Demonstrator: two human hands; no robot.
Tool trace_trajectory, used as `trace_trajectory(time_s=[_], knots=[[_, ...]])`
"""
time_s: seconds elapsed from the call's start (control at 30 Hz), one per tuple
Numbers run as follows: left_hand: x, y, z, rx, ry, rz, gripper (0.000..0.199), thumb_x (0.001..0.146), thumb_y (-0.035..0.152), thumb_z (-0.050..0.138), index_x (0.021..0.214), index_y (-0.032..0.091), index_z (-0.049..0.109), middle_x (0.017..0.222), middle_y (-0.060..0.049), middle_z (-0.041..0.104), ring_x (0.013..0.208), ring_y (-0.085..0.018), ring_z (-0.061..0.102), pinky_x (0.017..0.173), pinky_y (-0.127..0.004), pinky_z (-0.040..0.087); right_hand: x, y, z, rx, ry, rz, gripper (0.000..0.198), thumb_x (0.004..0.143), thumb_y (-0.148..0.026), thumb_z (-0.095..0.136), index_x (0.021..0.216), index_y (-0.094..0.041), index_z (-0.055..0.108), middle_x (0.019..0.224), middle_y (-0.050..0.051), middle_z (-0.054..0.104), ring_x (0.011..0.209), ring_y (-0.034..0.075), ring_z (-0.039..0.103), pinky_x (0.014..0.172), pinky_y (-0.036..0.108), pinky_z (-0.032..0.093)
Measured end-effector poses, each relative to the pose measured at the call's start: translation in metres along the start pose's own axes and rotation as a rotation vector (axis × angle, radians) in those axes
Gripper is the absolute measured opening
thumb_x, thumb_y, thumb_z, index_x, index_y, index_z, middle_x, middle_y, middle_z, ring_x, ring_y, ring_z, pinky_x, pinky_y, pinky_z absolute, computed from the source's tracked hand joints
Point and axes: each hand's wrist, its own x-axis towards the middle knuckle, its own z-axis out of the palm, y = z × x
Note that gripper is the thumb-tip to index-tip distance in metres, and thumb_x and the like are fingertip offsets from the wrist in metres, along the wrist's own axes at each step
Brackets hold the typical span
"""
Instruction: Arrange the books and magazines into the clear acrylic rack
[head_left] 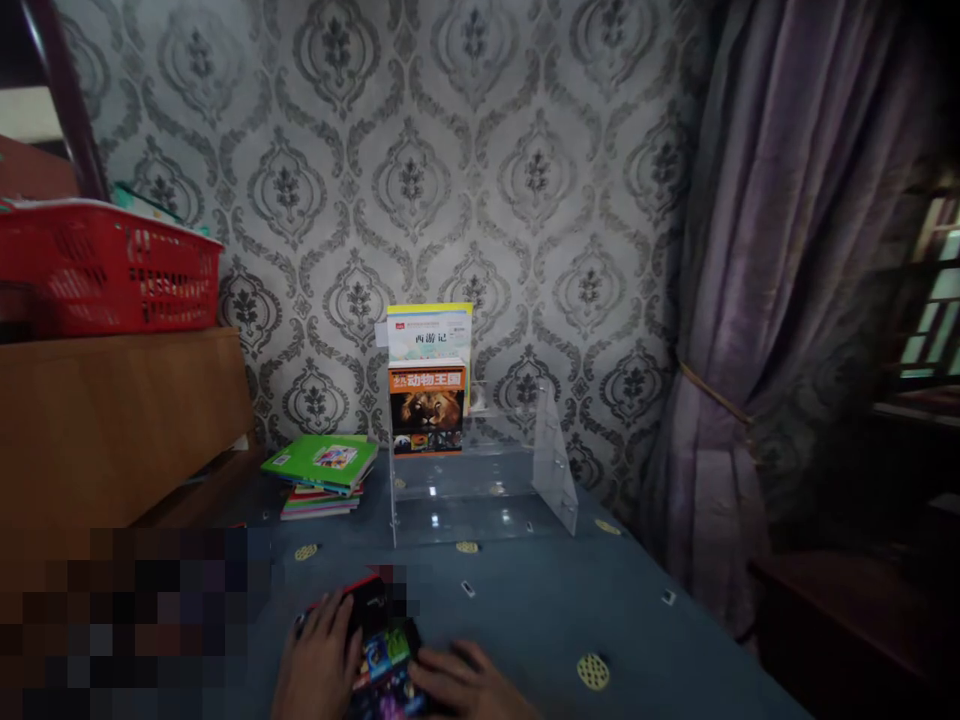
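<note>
At the bottom of the head view, a dark book (386, 650) with small colourful pictures and some red at its top edge is low over the blue tablecloth. My left hand (319, 650) lies over its left side, fingers together and closed on it. My right hand (469, 682) grips the lower right edge with bent fingers. Whether more books lie under this one is hidden. Beyond my hands stands a clear acrylic book rack (555, 465). An orange-and-black book with a lion (427, 410) is upright at its left end, in front of a taller pale book (427, 335) with a yellow one behind.
A stack of books (322, 460), green on top, lies left of the rack. A wooden cabinet (127, 420) with a red plastic basket (135, 265) on it borders the left side. Purple curtains (735, 400) hang at right. The blue tablecloth (525, 590) has yellow patterned spots.
</note>
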Motion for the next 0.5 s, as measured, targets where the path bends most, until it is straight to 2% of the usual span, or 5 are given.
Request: trace_trajectory(time_s=[0.07, 0.13, 0.27, 0.37, 0.5], knots=[[-0.013, 0.015, -0.029, 0.054, -0.002, -0.033, 0.042, 0.096, 0.025, 0.041, 0.128, 0.018, 0.067, 0.131, -0.016, 0.068, 0.120, -0.033, 0.064, 0.098, -0.052, 0.050, -0.004, 0.005, -0.027, -0.037, -0.048, 0.022, 0.047, 0.093, -0.057, 0.057, 0.140, -0.050, 0.050, 0.150, -0.003, 0.052, 0.140, 0.028, 0.047, 0.111, 0.056, 0.040], [-0.026, 0.031, -0.059, 0.084, -0.052, -0.018, 0.038, 0.099, 0.027, 0.038, 0.117, 0.018, 0.071, 0.117, -0.016, 0.073, 0.110, -0.032, 0.068, 0.096, -0.051, 0.049, -0.009, 0.016, -0.046, -0.068, -0.029, 0.164, 0.037, 0.098, -0.046, 0.055, 0.135, -0.044, 0.058, 0.145, 0.001, 0.058, 0.139, 0.028, 0.048, 0.112, 0.060, 0.035], [-0.038, 0.048, -0.094, 0.088, -0.228, -0.005, 0.039, 0.102, 0.028, 0.033, 0.102, 0.016, 0.070, 0.098, -0.014, 0.074, 0.095, -0.027, 0.071, 0.082, -0.038, 0.053, -0.011, 0.032, -0.049, -0.113, 0.070, 0.343, 0.036, 0.102, -0.025, 0.046, 0.131, -0.032, 0.065, 0.146, 0.008, 0.057, 0.142, 0.028, 0.043, 0.114, 0.057, 0.034], [-0.029, 0.043, -0.093, 0.067, -0.255, 0.000, 0.039, 0.103, 0.031, 0.032, 0.101, 0.016, 0.068, 0.098, -0.012, 0.074, 0.093, -0.025, 0.071, 0.079, -0.035, 0.054, 0.003, 0.010, -0.037, -0.094, 0.112, 0.321, 0.038, 0.102, -0.021, 0.042, 0.133, -0.024, 0.064, 0.145, 0.012, 0.057, 0.140, 0.027, 0.047, 0.114, 0.055, 0.036], [0.000, 0.022, -0.063, -0.037, -0.098, 0.109, 0.031, 0.099, 0.022, 0.040, 0.117, 0.017, 0.064, 0.122, -0.012, 0.068, 0.115, -0.025, 0.064, 0.097, -0.040, 0.052, 0.038, -0.042, -0.020, -0.036, 0.044, 0.256, 0.045, 0.101, -0.032, 0.047, 0.141, -0.013, 0.054, 0.150, 0.016, 0.051, 0.145, 0.027, 0.039, 0.119, 0.050, 0.032]])
